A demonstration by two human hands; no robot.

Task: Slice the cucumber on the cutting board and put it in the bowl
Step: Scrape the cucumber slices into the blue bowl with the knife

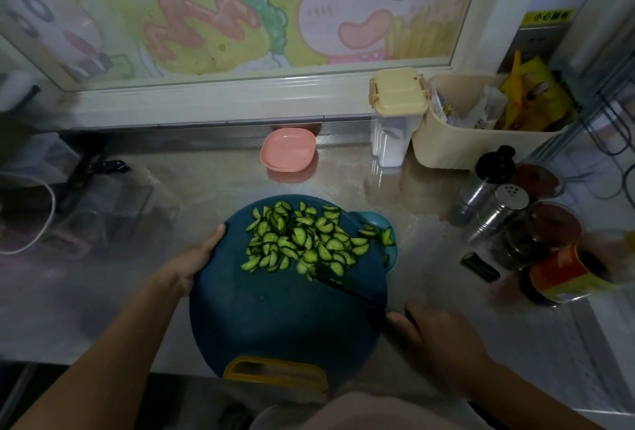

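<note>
1. Left hand (192,264): you grip the left rim of the round cutting board (275,319), thumb on top and fingers hidden beneath. The hold appears to raise and steady the board so that its far right edge overhangs the bowl.
2. Right hand (436,337): closed round the handle of the knife (347,288), which is mostly hidden in the fist. The dark blade lies low across the board with its tip at the near edge of the slices, placed as a scraper rather than a cutter.
3. Cucumber slices (299,240): thin half-moons heaped on the far half of the board, trailing rightward to its rim. A few pieces already lie past the rim, in the bowl.
4. Bowl (378,218): light blue, with only its rim showing beyond the board's right edge, set there to catch what you sweep off.
5. Yellow handle (275,369): at the board's near edge, toward you, unheld.
6. Stage, as judged: slicing is done and the transfer has barely begun. Sweep rightward in short strokes, since a steeper tilt could spill slices onto the steel counter (206,182).
7. Pink dish (288,149): well apart by the back wall, not involved.
</note>
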